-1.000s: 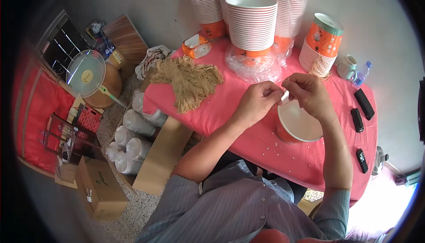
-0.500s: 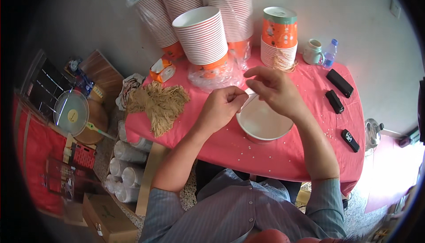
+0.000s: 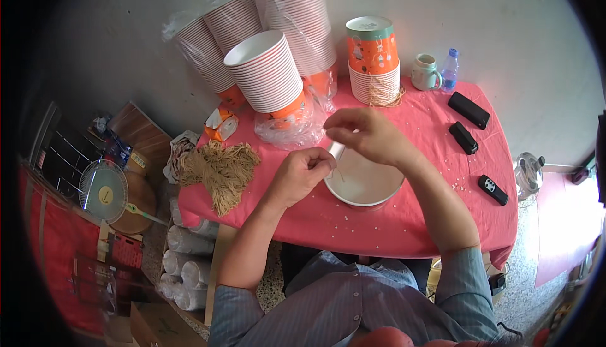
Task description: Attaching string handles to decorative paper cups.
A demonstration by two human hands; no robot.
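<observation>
My left hand (image 3: 300,175) is closed in a pinch at the left rim of a white round tub (image 3: 366,179). A thin tan string (image 3: 341,174) hangs by its fingertips, over the tub. My right hand (image 3: 367,137) is above the tub's far side, fingers bent and drawn together; what they hold, if anything, is too small to make out. A narrow white patch shows between the two hands, and I cannot tell whether it is the tub's wall or a separate piece. A bundle of tan strings (image 3: 222,169) lies to the left on the table.
Stacked paper buckets (image 3: 268,75) in clear plastic stand behind on the pink tablecloth (image 3: 303,224). Farther right are an orange bucket stack (image 3: 374,56), a mug (image 3: 425,72), a water bottle (image 3: 449,70) and black devices (image 3: 468,110). An orange packet (image 3: 221,124) lies by the bundle. Small white bits dot the cloth.
The whole view has shifted, so the table's things appear farther left. The fingers of my right hand have come closer together. My left hand remains pinched beside the tub.
</observation>
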